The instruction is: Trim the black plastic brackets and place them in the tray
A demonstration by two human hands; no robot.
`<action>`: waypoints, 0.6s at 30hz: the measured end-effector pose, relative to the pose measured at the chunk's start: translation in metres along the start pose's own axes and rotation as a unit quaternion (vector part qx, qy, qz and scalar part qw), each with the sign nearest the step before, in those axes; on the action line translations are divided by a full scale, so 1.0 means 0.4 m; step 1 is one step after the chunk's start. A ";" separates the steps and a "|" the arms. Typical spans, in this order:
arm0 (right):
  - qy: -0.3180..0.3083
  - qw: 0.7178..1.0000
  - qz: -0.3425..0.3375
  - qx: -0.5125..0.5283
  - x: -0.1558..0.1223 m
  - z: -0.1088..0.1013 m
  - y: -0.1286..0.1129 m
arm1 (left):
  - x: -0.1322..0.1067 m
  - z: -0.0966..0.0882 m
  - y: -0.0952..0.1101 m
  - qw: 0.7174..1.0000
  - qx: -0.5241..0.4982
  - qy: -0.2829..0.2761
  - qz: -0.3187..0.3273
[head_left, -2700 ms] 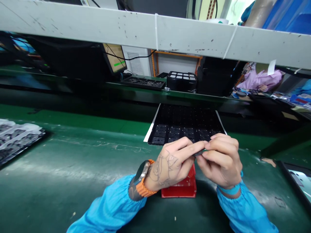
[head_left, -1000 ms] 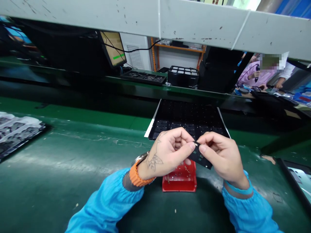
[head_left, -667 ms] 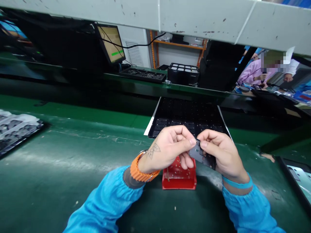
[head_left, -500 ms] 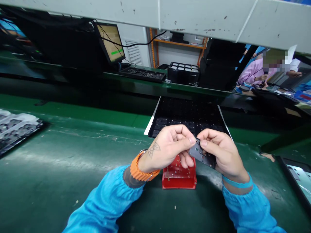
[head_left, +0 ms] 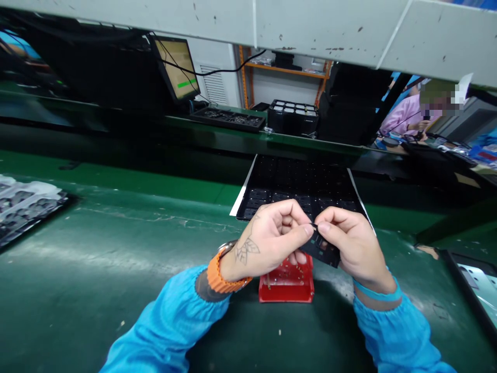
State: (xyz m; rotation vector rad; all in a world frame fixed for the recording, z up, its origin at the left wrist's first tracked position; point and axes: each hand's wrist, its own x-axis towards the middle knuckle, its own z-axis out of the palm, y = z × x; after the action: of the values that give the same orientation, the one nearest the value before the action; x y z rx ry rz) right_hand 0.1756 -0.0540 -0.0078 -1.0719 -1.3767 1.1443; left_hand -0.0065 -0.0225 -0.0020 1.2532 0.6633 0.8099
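A thin dark flat plate (head_left: 324,253) with small cutouts is held up between both hands, over the back of a red bin (head_left: 286,294). My left hand (head_left: 274,238), with an orange watch strap at the wrist, pinches its upper left corner between thumb and forefinger. Thumb and fingers of my right hand (head_left: 351,243) grip the same plate along its top and right side. The two thumb tips nearly meet at the top edge. Small light-coloured bits lie in the red bin, which my left fingers partly cover.
Behind the hands lies a black compartment tray (head_left: 298,176). Another tray of parts (head_left: 29,207) is at the left, and a dark-framed tray (head_left: 479,285) at the right. A monitor (head_left: 176,67) and a black box (head_left: 293,116) stand at the back. A co-worker (head_left: 407,114) sits at far right.
The plate has tilted, so its face looks darker now. My left wrist has turned slightly and its lower fingers have curled in, while my right hand has shifted only a little.
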 end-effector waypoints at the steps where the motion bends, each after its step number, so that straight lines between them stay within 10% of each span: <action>1: 0.003 1.000 -0.001 -0.009 0.000 0.001 -0.002 | -0.001 0.000 0.000 1.000 0.000 -0.001 0.000; 18: 0.014 0.996 -0.053 -0.075 0.010 0.008 -0.005 | -0.004 0.002 0.007 0.994 0.085 -0.004 0.068</action>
State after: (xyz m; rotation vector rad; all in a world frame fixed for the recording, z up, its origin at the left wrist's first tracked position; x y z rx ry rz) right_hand 0.1722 -0.0507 -0.0054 -1.1036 -1.4983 0.9578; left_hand -0.0073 -0.0240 0.0008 1.4684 0.6558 0.8739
